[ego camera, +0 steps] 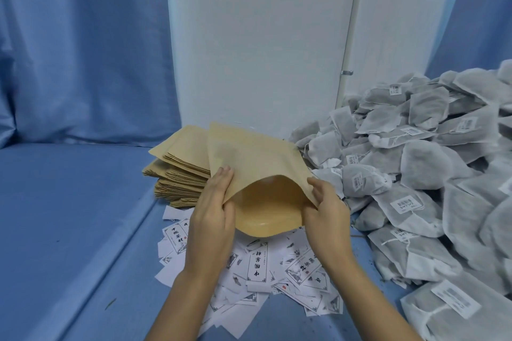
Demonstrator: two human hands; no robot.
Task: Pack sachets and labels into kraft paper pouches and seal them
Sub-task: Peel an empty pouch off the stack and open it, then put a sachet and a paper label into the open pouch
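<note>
I hold a kraft paper pouch [257, 158] above the table with both hands, its mouth spread wide toward me and nothing visible inside. My left hand [213, 207] grips the left edge of the mouth and my right hand [327, 207] grips the right edge. Behind it lies a fanned stack of flat kraft pouches [180, 171]. White printed labels [260, 266] lie scattered under my forearms. A big heap of grey mesh sachets [421, 174] with small barcode tags fills the right side.
The work surface is covered in blue cloth [69, 216], with a raised fold running diagonally at the left. Blue curtains hang at the back left and far right, with a white wall panel [257, 36] between them.
</note>
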